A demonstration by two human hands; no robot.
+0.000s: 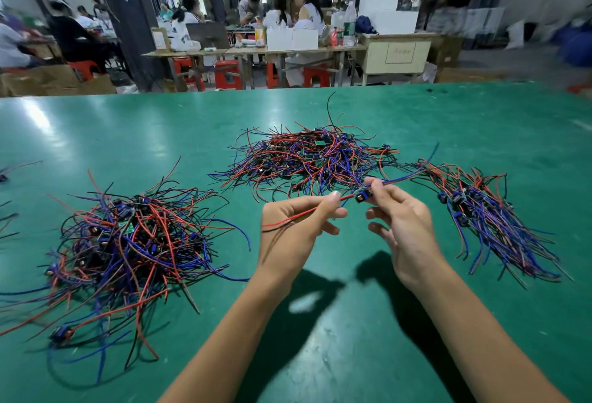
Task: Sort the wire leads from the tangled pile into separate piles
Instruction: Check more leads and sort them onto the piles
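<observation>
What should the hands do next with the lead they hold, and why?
Probably carry it right and lay it on the combed pile. The left hand pinches the red wire, the right hand pinches the small module, and the lead already hangs above the table.

Background workers [189, 14] blurred, left pile [128, 242] wires cut off at left edge, stray wires [9, 220] at left edge mostly out of frame, both forearms cropped at bottom, small component [363, 196] pinched by right hand [403, 226] too small to identify
</observation>
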